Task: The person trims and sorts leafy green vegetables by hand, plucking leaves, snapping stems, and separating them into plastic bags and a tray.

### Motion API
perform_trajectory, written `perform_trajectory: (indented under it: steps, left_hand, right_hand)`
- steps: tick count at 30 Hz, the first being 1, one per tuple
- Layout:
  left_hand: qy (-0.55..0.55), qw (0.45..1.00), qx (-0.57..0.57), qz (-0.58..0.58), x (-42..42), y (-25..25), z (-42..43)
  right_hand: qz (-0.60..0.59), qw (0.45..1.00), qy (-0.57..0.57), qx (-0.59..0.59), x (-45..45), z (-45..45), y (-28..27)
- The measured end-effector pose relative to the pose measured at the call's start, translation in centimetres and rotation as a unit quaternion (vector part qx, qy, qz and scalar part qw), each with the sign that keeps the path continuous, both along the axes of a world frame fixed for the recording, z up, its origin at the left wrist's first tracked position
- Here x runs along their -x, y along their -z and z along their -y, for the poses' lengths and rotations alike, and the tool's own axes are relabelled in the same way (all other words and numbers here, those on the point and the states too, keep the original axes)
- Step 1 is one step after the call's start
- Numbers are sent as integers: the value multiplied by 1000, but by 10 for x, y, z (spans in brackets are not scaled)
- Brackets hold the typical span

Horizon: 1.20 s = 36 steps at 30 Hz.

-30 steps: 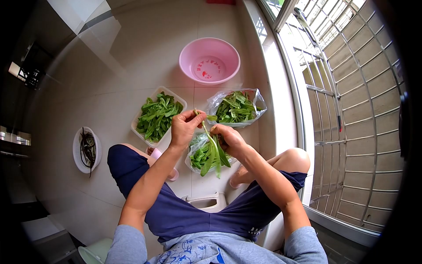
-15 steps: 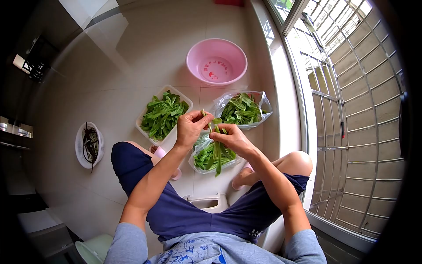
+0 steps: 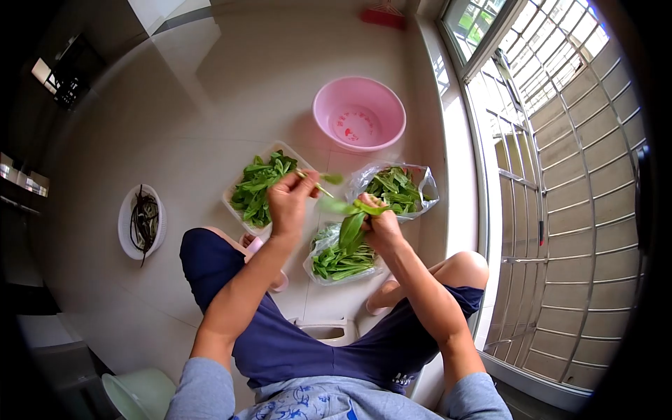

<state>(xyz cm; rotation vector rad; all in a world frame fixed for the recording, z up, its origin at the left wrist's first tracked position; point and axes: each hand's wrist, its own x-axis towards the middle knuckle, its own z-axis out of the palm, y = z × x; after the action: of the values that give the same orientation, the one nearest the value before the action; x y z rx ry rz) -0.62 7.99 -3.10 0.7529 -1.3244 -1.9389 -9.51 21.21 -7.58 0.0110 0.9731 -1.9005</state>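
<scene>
Pinching a thin stem [image 3: 324, 190], left fingers [image 3: 306, 185] nearly meet while right fingers [image 3: 372, 201] grip leaves [image 3: 352, 232].

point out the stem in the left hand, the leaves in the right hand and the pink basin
Stem [image 3: 325, 190]: head view, on its pale length.
Leaves [image 3: 351, 232]: head view, on the broad hanging blade.
Pink basin [image 3: 360, 119]: head view, on its inner floor.

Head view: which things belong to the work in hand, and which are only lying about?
Likely belonging:
left hand
stem
right hand
leafy greens
greens tray
near bag
far bag

Probably only lying about:
pink basin
white basket
pale green tub
red object
</scene>
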Motion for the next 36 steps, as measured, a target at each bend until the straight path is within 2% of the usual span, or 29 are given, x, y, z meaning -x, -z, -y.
perform_trajectory:
  steps: [2,4,7,11,14,18,20,21,22,24,27,29,31,32,34,36]
  left_hand:
    - [-37,998,-28,-38,-9,-7,25]
    - [-63,995,-20,-70,-22,-15,50]
    - [-111,986,-33,-117,-47,-27,80]
    - [-162,973,-57,-152,-79,-36,103]
    - [-169,969,-75,-164,-93,-39,109]
    - [-167,967,-91,-171,-100,-41,117]
    - [-170,965,-96,-177,-100,-42,119]
    - [-167,965,-104,-176,-99,-45,119]
    - [-165,964,-112,-174,-98,-46,118]
    - [-148,967,-109,-177,-98,-42,119]
    - [-101,973,-129,-164,-92,-41,116]
    - [-37,985,-133,-104,-87,-35,110]
    - [-1,994,-92,-61,-74,-27,98]
    - [31,998,-50,-18,-68,-23,90]
    - [130,990,26,48,-54,-12,71]
    - [188,973,89,97,-37,0,46]
  right_hand:
    - [20,999,34,-34,4,2,-14]
    - [-36,998,17,-37,7,6,2]
    - [-118,984,-8,-134,3,29,17]
    - [-178,965,3,-190,-4,94,41]
    - [-258,936,-46,-236,0,157,65]
    - [-267,909,-127,-292,14,224,79]
    - [-251,879,-158,-374,24,237,77]
    - [-204,905,-149,-342,31,236,79]
    - [-207,904,-152,-343,38,234,81]
    - [-199,935,-122,-265,47,221,87]
    - [-199,944,-135,-227,45,182,63]
    - [-197,949,-138,-206,37,153,38]
    - [-308,935,-69,-161,21,123,-1]
    - [-308,935,-61,-162,14,108,-20]
    - [-461,878,-59,-111,0,77,-50]
    - [-496,856,-117,-90,-19,51,-57]
